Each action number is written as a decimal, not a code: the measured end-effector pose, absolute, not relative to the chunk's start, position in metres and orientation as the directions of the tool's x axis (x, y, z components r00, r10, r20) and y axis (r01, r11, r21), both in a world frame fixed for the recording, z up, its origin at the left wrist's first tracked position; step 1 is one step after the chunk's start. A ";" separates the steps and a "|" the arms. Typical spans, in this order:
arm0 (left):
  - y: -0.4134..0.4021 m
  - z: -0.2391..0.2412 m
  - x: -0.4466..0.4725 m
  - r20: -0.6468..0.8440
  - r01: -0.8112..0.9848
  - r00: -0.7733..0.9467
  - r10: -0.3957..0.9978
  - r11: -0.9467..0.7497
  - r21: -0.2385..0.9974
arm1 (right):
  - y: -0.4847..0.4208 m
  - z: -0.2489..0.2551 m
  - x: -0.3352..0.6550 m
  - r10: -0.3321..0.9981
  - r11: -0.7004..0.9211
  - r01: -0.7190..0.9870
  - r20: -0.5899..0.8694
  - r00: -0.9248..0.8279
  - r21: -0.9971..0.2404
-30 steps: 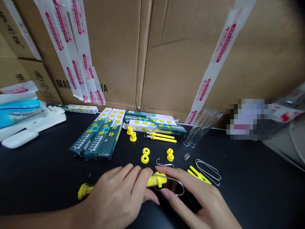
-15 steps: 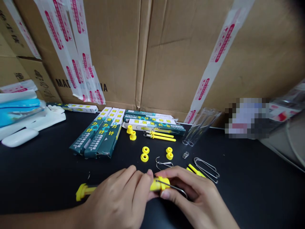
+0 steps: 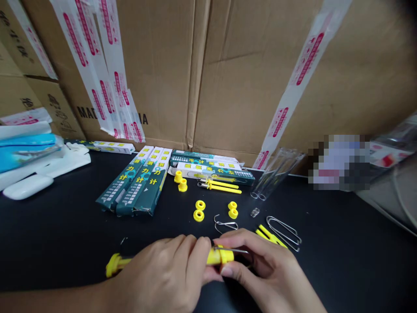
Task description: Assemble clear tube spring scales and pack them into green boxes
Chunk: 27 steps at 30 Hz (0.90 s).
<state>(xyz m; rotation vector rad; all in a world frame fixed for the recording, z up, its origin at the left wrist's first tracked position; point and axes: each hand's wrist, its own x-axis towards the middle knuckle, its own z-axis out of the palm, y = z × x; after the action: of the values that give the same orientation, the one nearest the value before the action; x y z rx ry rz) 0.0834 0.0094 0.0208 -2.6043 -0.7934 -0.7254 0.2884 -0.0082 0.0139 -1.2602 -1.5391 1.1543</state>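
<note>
My left hand (image 3: 169,274) is wrapped around the tube of a spring scale (image 3: 215,256), hiding its middle. One yellow end cap (image 3: 113,265) sticks out to the left of the fist. At the other end, thumb and fingers of my right hand (image 3: 272,265) close around the yellow collar and a bent metal wire loop (image 3: 239,251). The wire's near tip lies against the collar; its far bend is partly hidden by the right fingers. Just beyond the right hand are loose wire hooks (image 3: 226,225), forked yellow pieces (image 3: 269,234) and bent wire loops (image 3: 284,230).
Yellow rings (image 3: 199,215), small yellow caps (image 3: 233,213), flanged caps (image 3: 183,185) and a spring (image 3: 255,212) lie on the black table. Behind them are yellow rods (image 3: 224,189), clear tubes (image 3: 276,174) and green boxes (image 3: 140,191). A large cardboard box (image 3: 228,87) stands at the back.
The wire loop has swung upward at its far end and lies flatter along the scale. Both hands keep their hold, nearly in place; the view has shifted slightly.
</note>
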 end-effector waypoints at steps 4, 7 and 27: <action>0.009 0.021 0.081 0.566 0.572 0.732 0.380 -0.794 -0.207 | -0.010 0.018 0.288 0.979 0.104 0.304 0.043 -0.201 -0.947; 0.009 0.022 0.081 0.586 0.576 0.718 0.376 -0.794 -0.197 | -0.011 0.021 0.288 0.971 0.078 0.321 -0.002 -0.239 -0.944; 0.015 0.025 0.082 0.591 0.618 0.707 0.389 -0.747 -0.248 | -0.004 0.016 0.285 0.921 -0.280 -0.094 -0.240 -0.306 -0.956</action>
<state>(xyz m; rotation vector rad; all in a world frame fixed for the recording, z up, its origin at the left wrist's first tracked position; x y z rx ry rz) 0.0817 0.0147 0.0252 -2.4830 -0.7759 -0.7208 0.2845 -0.0038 0.0160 -1.1414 -1.1787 1.6907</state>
